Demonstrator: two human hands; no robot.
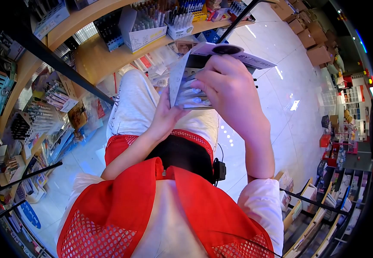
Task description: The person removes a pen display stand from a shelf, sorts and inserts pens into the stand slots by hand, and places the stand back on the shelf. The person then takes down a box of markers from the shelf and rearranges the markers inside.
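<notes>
A white cardboard display box [178, 81] with a raised flap [255, 60] lettered "BY THE WAY" is held up in front of my body. Slim, shiny items that look like pens [190, 95] lie inside it, partly hidden by my fingers. My left hand [165, 115] supports the box from its lower left corner, fingers behind the side wall. Over the box's front reaches my right hand [229, 79], its fingers bent and pinched together among the contents. What exactly sits between those fingertips is covered.
Wooden shelves [105, 60] carry boxes of pens [145, 30] ahead and to the left, with a black metal post [62, 62] crossing there. Cardboard cartons [306, 38] are stacked at the far right. A slotted rack [319, 210] stands close on my right.
</notes>
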